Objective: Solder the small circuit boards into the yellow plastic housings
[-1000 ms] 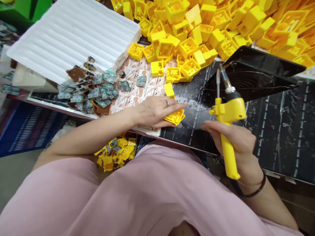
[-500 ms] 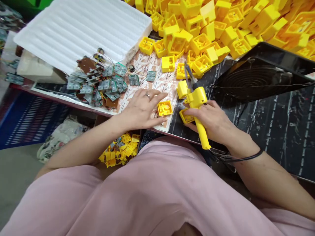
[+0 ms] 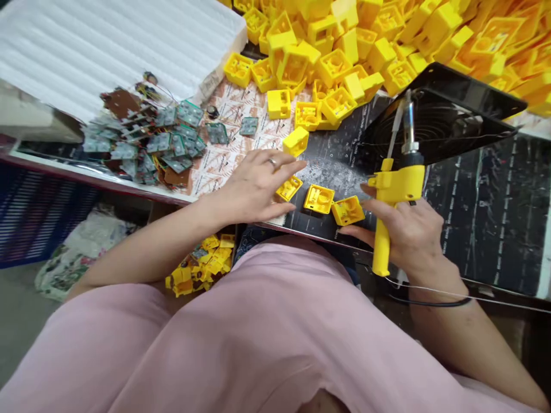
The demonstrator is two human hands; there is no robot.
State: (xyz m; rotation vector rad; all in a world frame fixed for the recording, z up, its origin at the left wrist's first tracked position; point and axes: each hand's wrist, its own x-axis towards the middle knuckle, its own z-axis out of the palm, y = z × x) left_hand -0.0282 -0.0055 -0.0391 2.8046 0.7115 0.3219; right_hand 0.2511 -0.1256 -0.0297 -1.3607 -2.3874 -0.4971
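Observation:
My left hand [image 3: 256,186] straddles a small open yellow plastic housing [image 3: 289,188], thumb on the near side and fingers on the far side. A soldering gun [image 3: 394,186] with a yellow handle is gripped in my right hand [image 3: 407,229], its metal tip and thin feed tube pointing away from me. One fingertip of that hand lies beside a second housing [image 3: 348,211]. A third housing [image 3: 318,198] sits between the two hands. Beyond them stands a yellow block-shaped housing [image 3: 295,141]. Part of the left housing is hidden by my fingers.
A large heap of yellow housings [image 3: 336,63] fills the back. Circuit boards with wires [image 3: 159,137] are piled at left, before a white foam sheet [image 3: 120,46]. A black fan [image 3: 430,120] stands at right. More yellow parts [image 3: 202,267] lie below the table edge.
My right hand has moved right with the soldering gun, whose tip has swung right, uncovering two housings. My left hand and its housing have shifted right across the table. The view has turned slightly.

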